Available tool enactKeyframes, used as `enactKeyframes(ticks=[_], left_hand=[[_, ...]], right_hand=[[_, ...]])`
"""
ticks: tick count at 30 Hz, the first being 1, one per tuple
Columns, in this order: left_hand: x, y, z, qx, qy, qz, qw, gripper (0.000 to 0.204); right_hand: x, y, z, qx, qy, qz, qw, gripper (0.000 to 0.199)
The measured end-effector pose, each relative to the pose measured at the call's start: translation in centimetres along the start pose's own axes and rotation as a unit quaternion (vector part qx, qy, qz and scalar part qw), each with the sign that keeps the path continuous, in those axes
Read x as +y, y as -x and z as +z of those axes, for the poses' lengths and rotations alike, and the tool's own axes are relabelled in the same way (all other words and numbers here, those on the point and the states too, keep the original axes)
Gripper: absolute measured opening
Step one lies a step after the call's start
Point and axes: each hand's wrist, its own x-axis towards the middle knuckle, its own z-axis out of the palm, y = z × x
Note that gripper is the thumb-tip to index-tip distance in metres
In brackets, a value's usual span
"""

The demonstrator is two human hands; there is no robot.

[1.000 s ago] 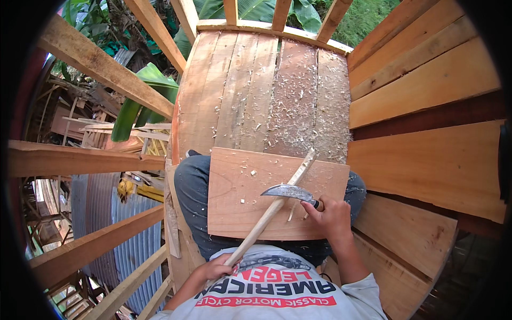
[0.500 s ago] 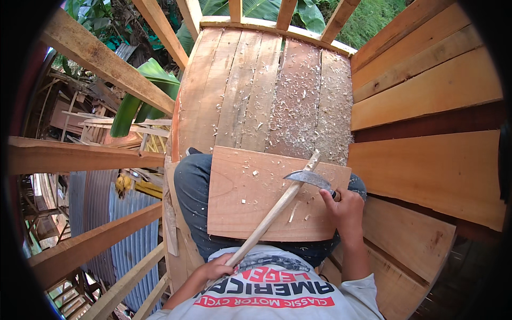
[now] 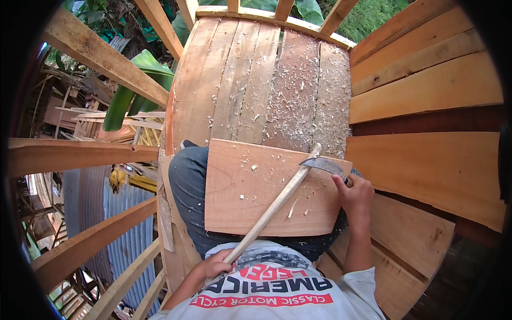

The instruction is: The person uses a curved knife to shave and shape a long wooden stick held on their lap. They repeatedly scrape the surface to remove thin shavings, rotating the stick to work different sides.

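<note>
My left hand is closed around the lower end of a long pale wooden stick, close to my shirt. The stick slants up to the right across a flat wooden board that lies over my lap. My right hand grips the dark handle of a curved-blade knife, much like a sickle. Its grey blade crosses the stick a little below the stick's whittled far end. A few small wood chips and a longer sliver rest on the board.
Plank flooring ahead is strewn with wood shavings, thickest on the right. Wooden rails fence the left, with corrugated metal sheets beyond them. A wall of planks stands on the right. A large green leaf hangs near the left rails.
The knife and my right hand have moved right and slightly up, with the blade nearer the stick's far end. My left hand keeps its hold on the stick. The view has shifted slightly.
</note>
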Motion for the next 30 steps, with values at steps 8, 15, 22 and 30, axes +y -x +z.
enactKeyframes(ticks=[8,15,22,30], left_hand=[[1.3,-0.4,-0.6,-0.044,-0.062,0.012,0.997,0.048],[2.0,-0.3,-0.5,-0.036,-0.095,0.026,0.994,0.05],[2.7,0.4,-0.1,-0.002,-0.116,0.037,0.993,0.034],[1.6,1.2,0.4,0.06,-0.125,0.048,0.989,0.025]], right_hand=[[-1.1,4.5,0.4,-0.049,0.012,0.021,0.999,0.061],[1.3,4.1,-1.9,-0.024,-0.035,0.126,0.991,0.057],[2.8,4.3,-2.2,-0.003,-0.074,0.117,0.99,0.052],[-4.7,5.4,-2.7,-0.163,-0.237,-0.061,0.956,0.03]])
